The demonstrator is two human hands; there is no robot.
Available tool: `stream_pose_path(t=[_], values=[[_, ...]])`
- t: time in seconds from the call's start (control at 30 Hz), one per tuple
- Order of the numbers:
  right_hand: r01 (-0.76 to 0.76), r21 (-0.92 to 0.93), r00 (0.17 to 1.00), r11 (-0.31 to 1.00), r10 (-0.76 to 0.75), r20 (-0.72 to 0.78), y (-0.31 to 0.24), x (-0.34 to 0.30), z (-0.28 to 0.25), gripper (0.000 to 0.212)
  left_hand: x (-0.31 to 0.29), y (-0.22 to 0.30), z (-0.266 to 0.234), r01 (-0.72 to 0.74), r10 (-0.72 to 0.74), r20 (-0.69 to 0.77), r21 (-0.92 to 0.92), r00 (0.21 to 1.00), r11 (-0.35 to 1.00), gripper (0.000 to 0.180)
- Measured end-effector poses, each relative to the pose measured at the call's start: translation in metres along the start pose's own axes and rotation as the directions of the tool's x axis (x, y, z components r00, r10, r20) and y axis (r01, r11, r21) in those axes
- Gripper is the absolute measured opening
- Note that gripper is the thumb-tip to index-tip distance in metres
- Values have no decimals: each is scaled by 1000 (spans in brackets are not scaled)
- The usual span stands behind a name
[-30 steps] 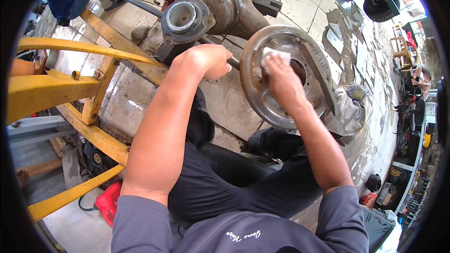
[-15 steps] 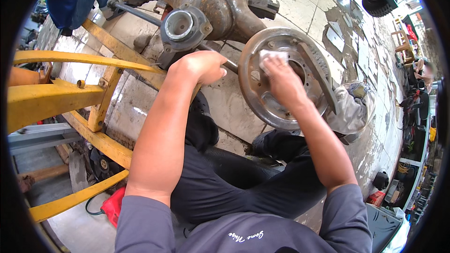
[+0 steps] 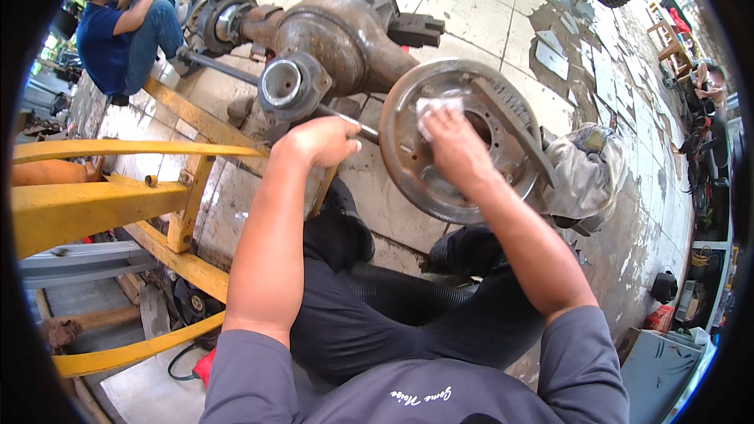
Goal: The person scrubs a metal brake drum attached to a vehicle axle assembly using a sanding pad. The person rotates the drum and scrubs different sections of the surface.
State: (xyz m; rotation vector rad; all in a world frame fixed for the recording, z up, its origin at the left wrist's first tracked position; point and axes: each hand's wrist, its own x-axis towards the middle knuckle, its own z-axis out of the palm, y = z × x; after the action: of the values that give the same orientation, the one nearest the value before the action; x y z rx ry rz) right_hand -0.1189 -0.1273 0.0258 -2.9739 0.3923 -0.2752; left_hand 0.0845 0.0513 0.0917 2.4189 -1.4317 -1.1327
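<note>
My right hand point(image 3: 454, 141) presses a crumpled white rag point(image 3: 437, 110) against the face of a round, rusty brake backing plate point(image 3: 404, 180). A curved brake shoe point(image 3: 514, 129) sits along the plate's right side. To the left, my left hand point(image 3: 326, 141) is curled closed near a metal rod point(image 3: 367, 132) that runs toward the plate; what its fingers hold, if anything, is hidden. Below that hand a narrow brown bar point(image 3: 323, 188) slants down. Beyond both hands lies a rusty axle housing point(image 3: 334, 35), with a hub with a round opening point(image 3: 281, 84) in front of it.
A yellow metal frame point(image 3: 102, 202) fills the left side. At the upper left a person point(image 3: 118, 39) in blue sits low. A bundled grey cloth point(image 3: 589, 173) lies right of the plate. Broken tiles point(image 3: 552, 53) lie on the floor; shelves point(image 3: 711, 251) line the far right.
The view has shifted slightly. My right hand and the rag stay on the plate, at nearly the same spot. The person at upper left now shows raised forearms.
</note>
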Motion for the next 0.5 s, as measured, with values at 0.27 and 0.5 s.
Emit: stream_pose_path(t=[0.27, 0.5], values=[[38, 94, 997, 995, -43, 57, -4, -7, -12, 45, -1, 7, 1, 47, -47, -2, 16, 999, 999, 51], [-12, 155, 999, 988, 7, 35, 10, -3, -18, 39, -2, 17, -1, 34, -33, -35, 31, 999, 999, 51]])
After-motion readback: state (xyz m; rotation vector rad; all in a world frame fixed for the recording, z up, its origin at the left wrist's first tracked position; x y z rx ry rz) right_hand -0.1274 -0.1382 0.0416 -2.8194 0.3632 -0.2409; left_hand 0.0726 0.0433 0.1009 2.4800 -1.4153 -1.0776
